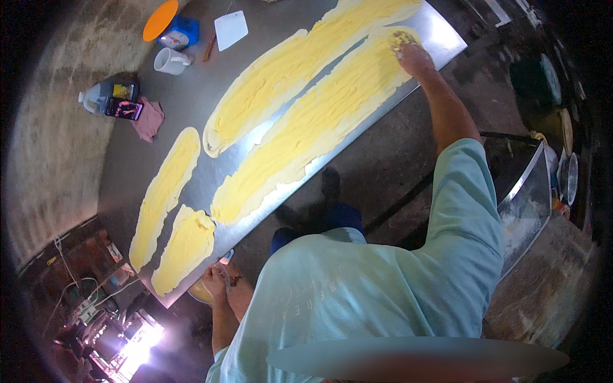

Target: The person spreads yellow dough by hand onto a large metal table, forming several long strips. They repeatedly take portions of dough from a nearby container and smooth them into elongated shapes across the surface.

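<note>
My right hand (412, 55) reaches to the far right end of a long flat dough strip (311, 124) coated with yellow spread. Its fingers are smeared with lumpy yellow spread and touch the coated surface; how far they are closed is hidden. Below the table's near left corner, my left hand (215, 280) grips the rim of a bowl (200, 293) with something yellow in it. A second long coated strip (278, 79) runs parallel behind the first. Two shorter coated pieces lie at the left: a narrow one (165, 196) and a wide, ragged-edged one (187, 249).
On the metal table (187, 107) stand a blue dial scale (179, 32) with an orange pan (160, 20), a white mug (170, 61) and a plastic jug (98, 98). A phone (123, 109) leans there by a pink cloth (148, 119). A white scraper (231, 29) lies behind.
</note>
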Available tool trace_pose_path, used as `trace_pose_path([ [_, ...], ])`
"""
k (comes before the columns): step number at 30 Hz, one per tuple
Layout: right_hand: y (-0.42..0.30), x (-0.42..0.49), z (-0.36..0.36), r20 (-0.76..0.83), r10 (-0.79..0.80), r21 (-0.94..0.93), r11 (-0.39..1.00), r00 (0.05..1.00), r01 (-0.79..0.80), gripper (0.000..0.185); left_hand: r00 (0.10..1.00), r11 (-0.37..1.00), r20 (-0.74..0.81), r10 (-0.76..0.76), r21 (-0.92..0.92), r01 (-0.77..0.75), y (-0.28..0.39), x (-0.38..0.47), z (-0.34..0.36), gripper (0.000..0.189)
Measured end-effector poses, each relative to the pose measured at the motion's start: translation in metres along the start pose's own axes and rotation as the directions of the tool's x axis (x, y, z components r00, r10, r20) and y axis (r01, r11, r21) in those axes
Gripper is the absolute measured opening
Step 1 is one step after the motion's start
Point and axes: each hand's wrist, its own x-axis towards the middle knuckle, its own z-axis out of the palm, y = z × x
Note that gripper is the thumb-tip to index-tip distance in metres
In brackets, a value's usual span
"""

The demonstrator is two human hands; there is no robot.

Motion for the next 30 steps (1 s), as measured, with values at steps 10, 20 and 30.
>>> trace_pose_path([
  [10, -0.086, -0.055, 0.009, 0.031, 0.192, 0.083, 0.978, 0.981, -0.194, 0.068, 0.969, 0.987, 0.196, -0.153, -0.027, 0.161, -0.033, -0.001, 0.014, 0.02],
  [20, -0.248, -0.16, 0.06, -0.028, 0.12, 0.071, 0.99, 0.992, -0.118, 0.09, 0.962, 0.972, 0.223, -0.16, -0.134, 0.193, -0.071, 0.019, 0.016, 0.017],
  [30, -0.335, -0.235, 0.032, -0.022, 0.0, 0.302, 0.953, 1.0, 0.006, 0.077, 0.911, 0.921, 0.222, -0.348, -0.1, 0.376, -0.163, 0.028, -0.026, 0.014],
])
